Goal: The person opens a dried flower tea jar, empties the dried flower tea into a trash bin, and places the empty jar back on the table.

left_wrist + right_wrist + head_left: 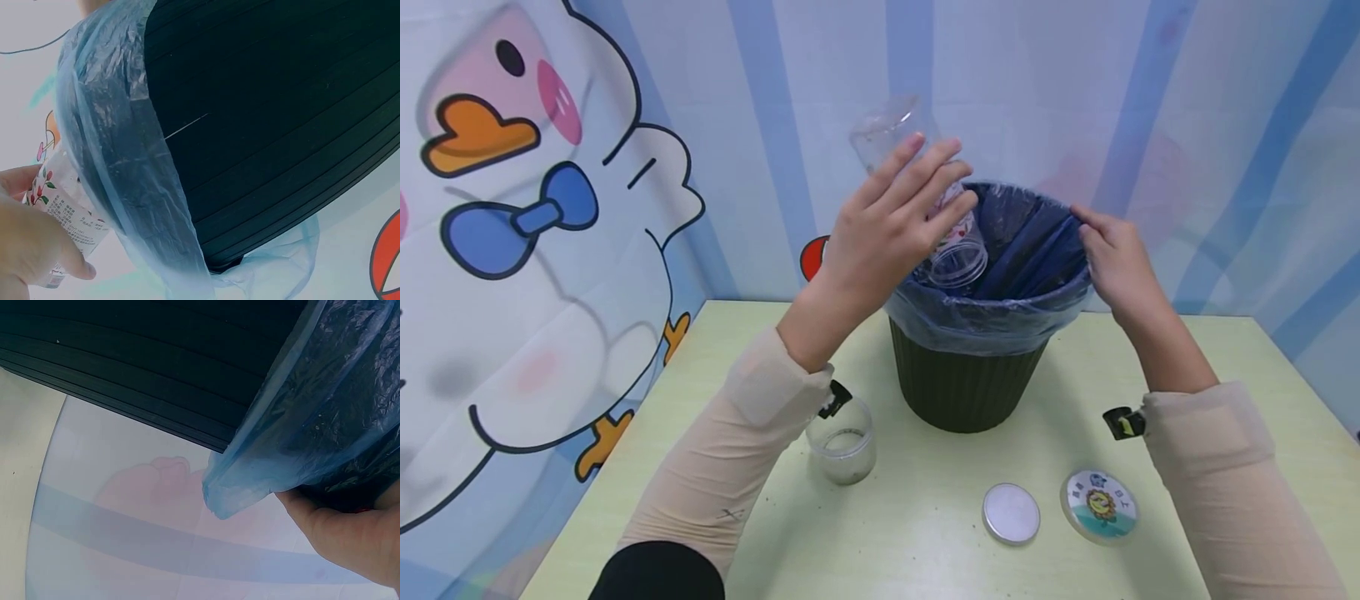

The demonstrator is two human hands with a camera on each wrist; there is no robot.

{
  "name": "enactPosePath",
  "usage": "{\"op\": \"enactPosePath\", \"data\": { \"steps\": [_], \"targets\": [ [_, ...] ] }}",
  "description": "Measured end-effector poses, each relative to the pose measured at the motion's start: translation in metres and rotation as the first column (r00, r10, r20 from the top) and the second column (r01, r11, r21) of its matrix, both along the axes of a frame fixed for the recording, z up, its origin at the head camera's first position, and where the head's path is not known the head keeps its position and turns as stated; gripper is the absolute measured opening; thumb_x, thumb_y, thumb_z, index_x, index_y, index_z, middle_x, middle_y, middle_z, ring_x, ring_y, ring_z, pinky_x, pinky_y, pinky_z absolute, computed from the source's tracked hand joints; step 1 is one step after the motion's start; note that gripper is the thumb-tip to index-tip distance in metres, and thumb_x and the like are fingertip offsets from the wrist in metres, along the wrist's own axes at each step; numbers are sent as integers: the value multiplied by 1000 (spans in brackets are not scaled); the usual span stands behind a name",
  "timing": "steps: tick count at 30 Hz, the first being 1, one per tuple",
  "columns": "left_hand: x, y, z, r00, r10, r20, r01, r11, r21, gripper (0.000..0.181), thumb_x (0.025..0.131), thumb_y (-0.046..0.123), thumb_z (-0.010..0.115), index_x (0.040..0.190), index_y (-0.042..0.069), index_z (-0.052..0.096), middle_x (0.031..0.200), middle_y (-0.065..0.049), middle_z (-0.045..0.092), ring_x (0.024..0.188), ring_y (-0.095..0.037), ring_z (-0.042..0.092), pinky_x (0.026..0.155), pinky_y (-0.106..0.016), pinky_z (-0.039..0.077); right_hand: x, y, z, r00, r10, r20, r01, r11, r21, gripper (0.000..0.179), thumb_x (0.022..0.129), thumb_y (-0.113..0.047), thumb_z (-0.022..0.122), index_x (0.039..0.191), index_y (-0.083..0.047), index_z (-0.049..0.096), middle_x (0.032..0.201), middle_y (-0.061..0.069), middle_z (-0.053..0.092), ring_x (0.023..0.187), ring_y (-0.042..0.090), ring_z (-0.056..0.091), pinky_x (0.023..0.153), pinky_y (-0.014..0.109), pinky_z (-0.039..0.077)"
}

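My left hand (887,229) grips a clear plastic jar (958,260) with a floral label, held tilted, its round mouth pointing down over the opening of a trash bin. In the left wrist view, printed text and red flowers show on the jar's label (74,219), close beside the bin's rim. The bin (966,387) is dark and ribbed, lined with a blue plastic bag (1000,325) folded over its edge. On the far right of that rim, my right hand (1116,262) pinches the bag's edge, thumb outside in the right wrist view; its other fingers are mostly hidden there.
An uncapped clear jar (842,454) stands left of the bin, partly behind my left sleeve. Toward the front of the pale table (895,542) lie a plain silvery lid (1011,514) and a round lid with a sunflower picture (1100,506). A cartoon-printed curtain (760,167) hangs behind.
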State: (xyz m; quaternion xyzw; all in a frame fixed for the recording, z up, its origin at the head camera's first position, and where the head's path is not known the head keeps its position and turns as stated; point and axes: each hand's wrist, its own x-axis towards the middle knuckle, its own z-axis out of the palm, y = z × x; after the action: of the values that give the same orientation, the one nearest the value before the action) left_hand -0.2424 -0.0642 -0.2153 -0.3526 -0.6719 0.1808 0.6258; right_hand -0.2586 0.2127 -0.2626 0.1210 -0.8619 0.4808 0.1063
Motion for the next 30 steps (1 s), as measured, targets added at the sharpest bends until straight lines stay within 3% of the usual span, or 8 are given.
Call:
{"op": "enactPosePath", "data": {
  "steps": [18,24,30],
  "targets": [
    [0,1,-1,1000,8,30,-8,1000,-6,40,101,-8,46,114,17,74,125,-2,67,132,-20,50,118,-34,24,1,0,0,1000,-11,-2,11,1000,3,47,109,-14,27,151,4,35,55,-7,28,40,7,25,41,24,31],
    [-3,-1,-3,996,-42,76,38,998,46,38,101,-8,45,111,17,73,122,-4,67,129,-21,52,118,-36,24,-1,0,-1,1000,-13,6,13,1000,5,46,109,-14,27,151,4,35,55,-7,27,40,6,25,41,24,30],
    [-7,-4,-6,996,-53,76,45,993,108,37,101,-6,46,107,18,73,119,-3,66,126,-22,54,118,-36,25,-1,0,-1,1000,-18,6,18,1000,4,47,109,-14,27,151,4,35,55,-7,27,41,6,25,41,24,30]
  ]
}}
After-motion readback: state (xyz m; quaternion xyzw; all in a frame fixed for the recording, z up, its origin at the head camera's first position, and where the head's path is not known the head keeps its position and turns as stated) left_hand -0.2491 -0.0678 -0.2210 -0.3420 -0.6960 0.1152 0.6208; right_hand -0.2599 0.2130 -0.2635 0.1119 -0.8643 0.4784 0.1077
